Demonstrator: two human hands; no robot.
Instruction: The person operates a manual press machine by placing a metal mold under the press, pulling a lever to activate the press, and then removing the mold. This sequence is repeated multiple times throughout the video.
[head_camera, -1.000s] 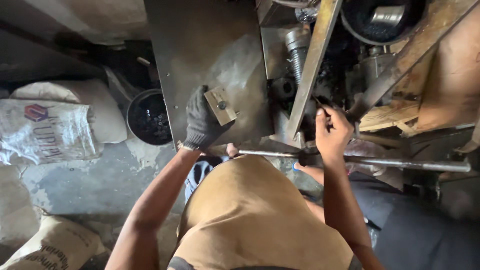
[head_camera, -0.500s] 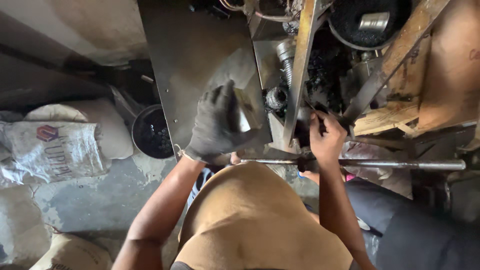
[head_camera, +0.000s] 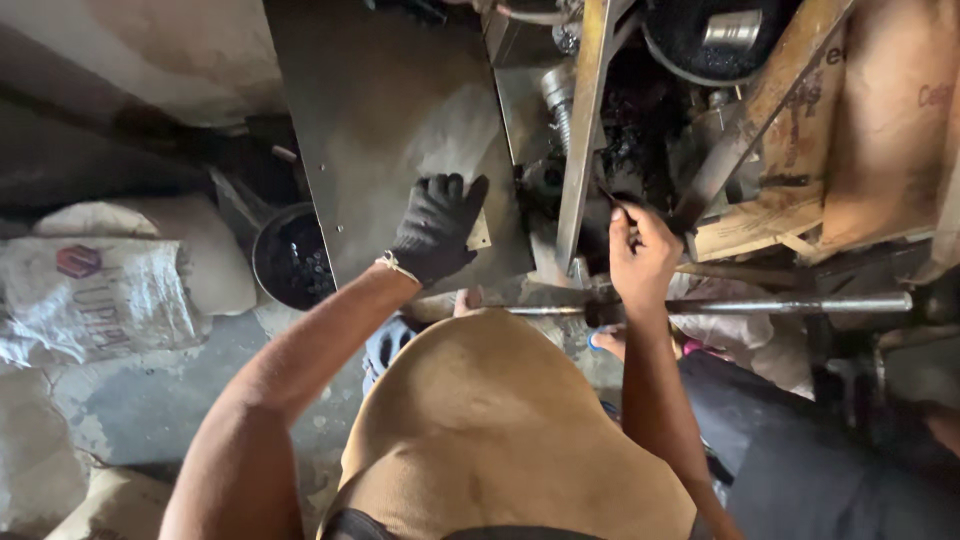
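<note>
Two hands: gloved left hand (head_camera: 436, 228) spread on metal plate (head_camera: 390, 130); right hand (head_camera: 640, 250) pinching rod (head_camera: 607, 197).

Dull metal plate (head_camera: 400, 130), seemingly knit-cloth glove (head_camera: 435, 230)

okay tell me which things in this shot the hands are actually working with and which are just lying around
In use:
- left hand, in a black glove, flat on the grey metal plate
- right hand, bare, pinching a thin dark tool at the greasy machine parts

Lying about:
- printed sack
- black bucket
- cardboard
- long steel rod
</note>
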